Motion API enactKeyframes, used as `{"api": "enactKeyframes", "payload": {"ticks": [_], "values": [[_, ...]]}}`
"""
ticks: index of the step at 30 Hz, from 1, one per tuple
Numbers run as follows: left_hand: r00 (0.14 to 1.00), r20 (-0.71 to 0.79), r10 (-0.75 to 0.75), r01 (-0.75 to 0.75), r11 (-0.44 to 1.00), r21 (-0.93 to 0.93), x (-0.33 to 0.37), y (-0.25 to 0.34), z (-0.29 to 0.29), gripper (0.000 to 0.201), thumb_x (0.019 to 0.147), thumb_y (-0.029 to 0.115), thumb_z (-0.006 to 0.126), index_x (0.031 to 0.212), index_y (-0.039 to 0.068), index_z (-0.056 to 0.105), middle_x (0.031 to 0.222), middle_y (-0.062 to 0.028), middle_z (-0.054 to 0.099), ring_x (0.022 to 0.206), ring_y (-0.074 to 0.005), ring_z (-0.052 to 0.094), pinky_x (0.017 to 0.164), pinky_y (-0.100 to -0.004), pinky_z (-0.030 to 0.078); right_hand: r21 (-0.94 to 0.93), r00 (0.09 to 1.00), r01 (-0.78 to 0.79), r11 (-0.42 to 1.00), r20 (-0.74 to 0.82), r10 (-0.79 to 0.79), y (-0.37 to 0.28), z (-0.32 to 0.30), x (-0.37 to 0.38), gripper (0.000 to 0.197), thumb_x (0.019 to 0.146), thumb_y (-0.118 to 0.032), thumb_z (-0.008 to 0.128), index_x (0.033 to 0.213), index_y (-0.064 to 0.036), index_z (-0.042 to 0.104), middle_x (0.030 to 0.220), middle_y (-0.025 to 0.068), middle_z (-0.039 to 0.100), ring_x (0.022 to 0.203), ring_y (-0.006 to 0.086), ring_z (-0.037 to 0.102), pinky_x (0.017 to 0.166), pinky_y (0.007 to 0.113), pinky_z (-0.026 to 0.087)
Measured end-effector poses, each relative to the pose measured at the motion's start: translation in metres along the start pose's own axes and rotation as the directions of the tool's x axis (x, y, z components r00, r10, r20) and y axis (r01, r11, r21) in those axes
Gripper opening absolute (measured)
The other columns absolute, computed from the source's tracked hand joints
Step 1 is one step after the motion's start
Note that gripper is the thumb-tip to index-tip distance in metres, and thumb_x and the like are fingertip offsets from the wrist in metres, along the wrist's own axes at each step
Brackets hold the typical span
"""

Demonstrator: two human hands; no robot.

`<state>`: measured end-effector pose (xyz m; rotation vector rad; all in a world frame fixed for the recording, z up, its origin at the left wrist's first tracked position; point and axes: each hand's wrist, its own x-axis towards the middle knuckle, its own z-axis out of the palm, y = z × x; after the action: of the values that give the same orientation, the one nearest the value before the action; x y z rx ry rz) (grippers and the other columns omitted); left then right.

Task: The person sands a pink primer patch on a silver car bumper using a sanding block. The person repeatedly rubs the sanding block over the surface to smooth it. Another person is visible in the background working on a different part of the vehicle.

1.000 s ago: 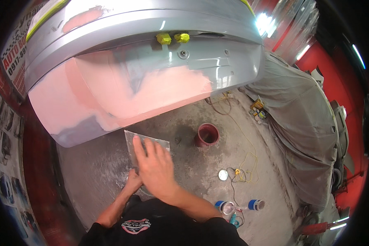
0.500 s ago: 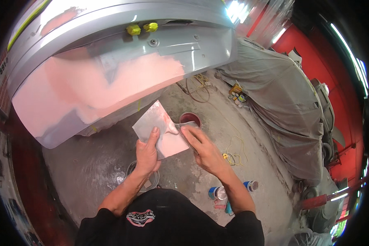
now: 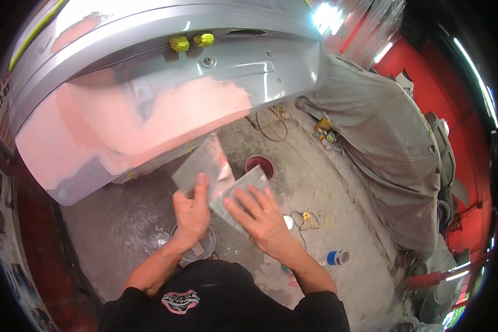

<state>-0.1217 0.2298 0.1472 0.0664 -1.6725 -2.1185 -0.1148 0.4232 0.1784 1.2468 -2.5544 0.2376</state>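
Black shirt (image 3: 235,296): nearest of all, along the lower edge, with a badge (image 3: 180,301) on the chest.
Left hand (image 3: 192,214): closed on the lower left edge of a grey plate (image 3: 193,164), with thumb on top and fingers mostly hidden underneath.
Right hand (image 3: 263,217): gripping a thin grey spreader (image 3: 253,180), with fingers splayed over its broad face and thumb out of sight.
Plate: held flat above the floor (image 3: 119,221), with pink paste (image 3: 223,174) along its right side.
Spreader's turn: nearly edge-on at the plate's right edge half a second ago; now broad face up, overlapping the lower right part. Judged to be working the paste on the plate, away from the car. Touching or just above it, cannot tell.
Clear bucket (image 3: 207,243): beside the left forearm, partly hidden.
Red bucket (image 3: 257,160): just beyond the spreader.
Car panel (image 3: 169,110): silver, broadly coated in pink, well apart from both hands.
Grey cover (image 3: 387,144): draped over something large, farther right.
Red wall (image 3: 426,91): behind that.
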Motion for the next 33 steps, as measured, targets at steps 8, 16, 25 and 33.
{"api": "enactKeyframes", "payload": {"ticks": [8,16,25,33], "values": [[0.997,-0.027,0.073,-0.061,0.949,0.311,-0.029,-0.011,-0.087,0.026,0.104,0.018,0.059,0.104,-0.007,0.068,0.095,-0.0063,0.071,0.087,-0.0114,0.062,0.076,-0.0289,0.05,-0.067,0.963,-0.131,0.989,-0.246,0.111,0.095,-0.008,0.084,0.07,0.078,0.008,0.058,0.145,-0.0104,0.051,0.138,0.0132,0.056,0.129,0.0354,0.054,0.106,0.061,0.04],[0.735,-0.527,-0.427,0.638,0.17,0.751,-0.149,-0.213,-0.302,0.048,0.099,0.036,0.06,0.1,-0.011,0.068,0.08,-0.0226,0.07,0.068,-0.023,0.063,0.066,-0.0431,0.05,-0.159,0.94,-0.14,0.977,-0.33,0.081,0.148,-0.002,0.161,0.076,0.074,0.013,0.055,0.142,-0.0196,0.056,0.136,0.0083,0.058,0.128,0.0317,0.055,0.108,0.062,0.04],[0.376,-0.823,-0.426,0.921,0.273,0.279,-0.324,-0.286,-0.429,0.062,0.098,0.042,0.063,0.108,-0.019,0.063,0.104,-0.0312,0.068,0.095,-0.0407,0.068,0.084,-0.0493,0.051,-0.122,0.978,-0.125,0.985,-0.185,0.101,0.155,-0.017,0.163,0.077,0.072,0.012,0.06,0.141,-0.022,0.057,0.138,0.0048,0.057,0.131,0.0287,0.054,0.114,0.066,0.028],[0.193,-0.885,-0.423,0.971,-0.044,0.233,-0.324,-0.253,-0.409,0.062,0.098,0.043,0.064,0.115,-0.016,0.06,0.103,-0.0287,0.069,0.092,-0.0431,0.067,0.081,-0.0488,0.052,-0.09,0.986,-0.149,0.985,-0.092,0.141,0.14,-0.01,0.116,0.073,0.073,0.008,0.066,0.139,-0.0225,0.059,0.137,0.0057,0.058,0.13,0.0293,0.055,0.112,0.066,0.03]]}}
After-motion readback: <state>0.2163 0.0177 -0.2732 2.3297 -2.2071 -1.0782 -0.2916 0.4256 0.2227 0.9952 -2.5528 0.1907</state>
